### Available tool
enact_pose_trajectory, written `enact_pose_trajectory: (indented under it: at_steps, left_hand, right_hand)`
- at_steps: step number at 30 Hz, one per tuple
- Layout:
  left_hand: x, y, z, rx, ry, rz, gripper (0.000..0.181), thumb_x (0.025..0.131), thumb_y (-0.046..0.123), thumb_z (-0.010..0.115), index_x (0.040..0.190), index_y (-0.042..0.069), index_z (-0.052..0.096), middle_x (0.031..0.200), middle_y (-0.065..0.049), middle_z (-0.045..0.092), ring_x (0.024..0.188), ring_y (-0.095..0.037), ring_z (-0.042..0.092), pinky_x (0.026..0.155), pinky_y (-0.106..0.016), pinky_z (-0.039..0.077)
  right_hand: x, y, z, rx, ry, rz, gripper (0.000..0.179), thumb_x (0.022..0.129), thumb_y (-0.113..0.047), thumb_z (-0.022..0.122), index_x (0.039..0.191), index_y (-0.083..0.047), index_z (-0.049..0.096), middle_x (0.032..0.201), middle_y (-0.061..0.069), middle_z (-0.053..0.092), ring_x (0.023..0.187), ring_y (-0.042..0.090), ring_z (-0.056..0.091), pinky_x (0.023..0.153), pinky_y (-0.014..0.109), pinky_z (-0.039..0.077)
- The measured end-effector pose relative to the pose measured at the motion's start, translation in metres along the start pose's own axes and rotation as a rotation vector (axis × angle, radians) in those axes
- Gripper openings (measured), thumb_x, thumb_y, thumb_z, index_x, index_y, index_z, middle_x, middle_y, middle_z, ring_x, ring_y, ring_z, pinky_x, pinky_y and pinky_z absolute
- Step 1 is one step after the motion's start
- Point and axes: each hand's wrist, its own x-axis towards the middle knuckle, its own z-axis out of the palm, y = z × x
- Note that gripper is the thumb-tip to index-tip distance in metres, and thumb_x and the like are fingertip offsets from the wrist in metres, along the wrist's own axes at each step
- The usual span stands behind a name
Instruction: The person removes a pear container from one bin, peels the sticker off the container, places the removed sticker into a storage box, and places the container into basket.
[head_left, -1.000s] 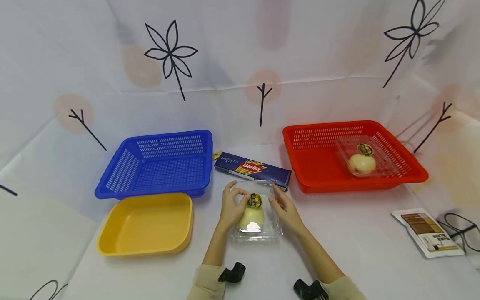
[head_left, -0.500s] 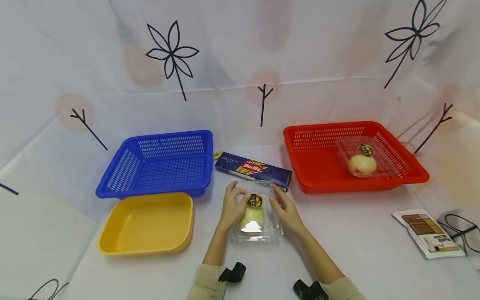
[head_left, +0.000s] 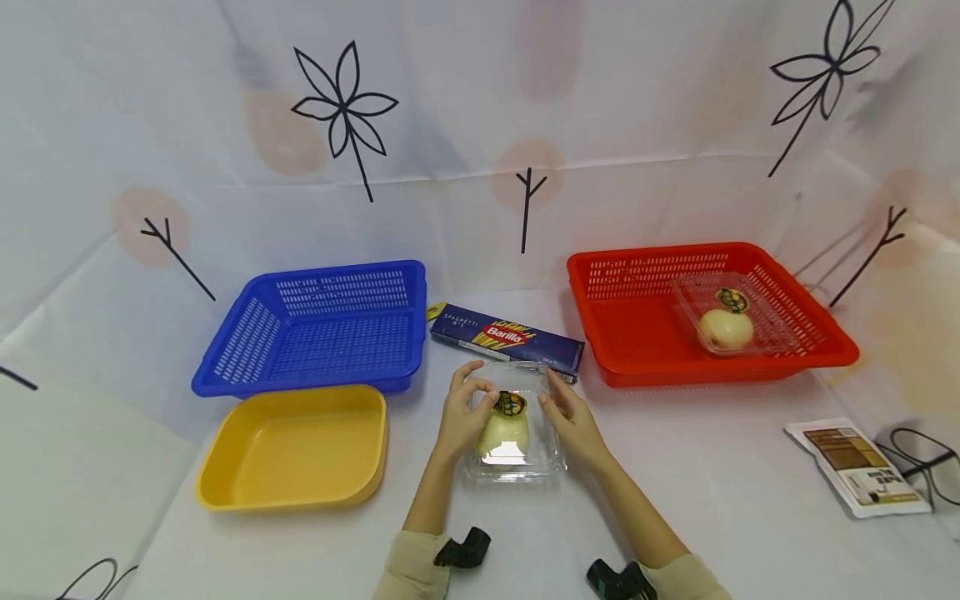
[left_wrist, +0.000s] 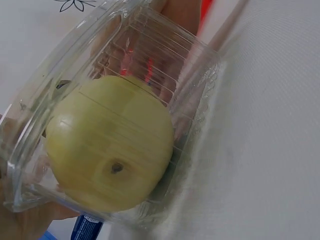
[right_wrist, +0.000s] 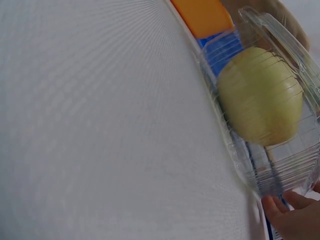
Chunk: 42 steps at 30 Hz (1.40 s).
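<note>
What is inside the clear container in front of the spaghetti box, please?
The clear container holds one round, yellow-green item, probably fruit, visible through its walls. In the head view, the dark sticker hides whatever lies directly beneath it.

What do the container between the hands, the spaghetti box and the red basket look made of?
Container: likely thin, glossy clear plastic; see-through walls with bright glints.
Spaghetti box: probably printed cardboard, smooth finish; flat faces, straight edges.
Red basket: seemingly moulded plastic, slight sheen; one even colour, slotted walls.

Sticker (head_left: 513,405) print illegibly small; right wrist view cuts off right hand (right_wrist: 297,216).
</note>
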Motion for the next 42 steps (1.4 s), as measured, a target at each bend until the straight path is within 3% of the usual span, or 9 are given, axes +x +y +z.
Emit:
enact_pose_trajectory:
  at_steps: [6, 14, 19, 22, 31, 42]
  left_hand:
    - [0.0, 0.001, -0.001, -0.108, -0.014, -0.028, 0.006, 0.084, -0.006, 0.06, 0.079, -0.009, 0.06, 0.137, -0.026, 0.041, 0.135, -0.04, 0.027, 0.113, -0.052, 0.018]
    - [-0.003, 0.031, -0.008, -0.145, -0.03, -0.069, 0.007, 0.084, -0.01, 0.055, 0.081, -0.016, 0.056, 0.134, -0.032, 0.041, 0.132, -0.046, 0.03, 0.111, -0.055, 0.019]
    - [-0.004, 0.035, -0.01, -0.158, -0.039, -0.103, 0.008, 0.086, -0.009, 0.054, 0.082, -0.017, 0.055, 0.135, -0.031, 0.041, 0.133, -0.046, 0.029, 0.109, -0.061, 0.016]
    - [-0.004, 0.034, -0.01, -0.169, -0.033, -0.114, 0.009, 0.087, -0.008, 0.055, 0.083, -0.016, 0.055, 0.136, -0.031, 0.041, 0.133, -0.046, 0.029, 0.106, -0.066, 0.015]
    - [-0.001, 0.002, -0.006, -0.188, 0.002, -0.109, 0.012, 0.089, -0.002, 0.056, 0.084, -0.012, 0.057, 0.136, -0.025, 0.045, 0.135, -0.042, 0.029, 0.104, -0.069, 0.014]
    - [-0.003, 0.001, -0.004, -0.183, 0.044, -0.107, 0.011, 0.089, -0.001, 0.055, 0.084, -0.011, 0.057, 0.134, -0.023, 0.049, 0.133, -0.039, 0.034, 0.102, -0.07, 0.02]
  right_hand:
    - [-0.001, 0.002, 0.0, 0.025, -0.014, 0.019, 0.052, 0.097, -0.01, 0.05, 0.142, 0.007, 0.031, 0.145, 0.028, 0.032, 0.126, 0.043, 0.042, 0.101, 0.052, 0.037]
    - [0.0, 0.0, -0.001, 0.03, -0.01, -0.007, 0.051, 0.096, -0.008, 0.051, 0.141, 0.009, 0.032, 0.144, 0.029, 0.033, 0.127, 0.045, 0.039, 0.1, 0.053, 0.036]
    - [0.0, -0.001, 0.0, 0.021, -0.01, -0.003, 0.051, 0.096, -0.006, 0.05, 0.141, 0.009, 0.031, 0.143, 0.03, 0.033, 0.126, 0.046, 0.04, 0.1, 0.053, 0.037]
    - [0.0, -0.001, 0.0, 0.023, -0.01, 0.003, 0.052, 0.096, -0.006, 0.05, 0.142, 0.009, 0.031, 0.144, 0.03, 0.032, 0.126, 0.045, 0.04, 0.1, 0.053, 0.038]
    - [0.0, -0.001, 0.0, 0.008, -0.017, 0.014, 0.052, 0.096, -0.008, 0.05, 0.142, 0.009, 0.03, 0.144, 0.03, 0.031, 0.128, 0.045, 0.037, 0.1, 0.053, 0.037]
    - [-0.001, 0.001, 0.001, 0.005, -0.004, -0.002, 0.051, 0.096, -0.008, 0.05, 0.141, 0.01, 0.032, 0.144, 0.03, 0.032, 0.127, 0.047, 0.037, 0.099, 0.054, 0.036]
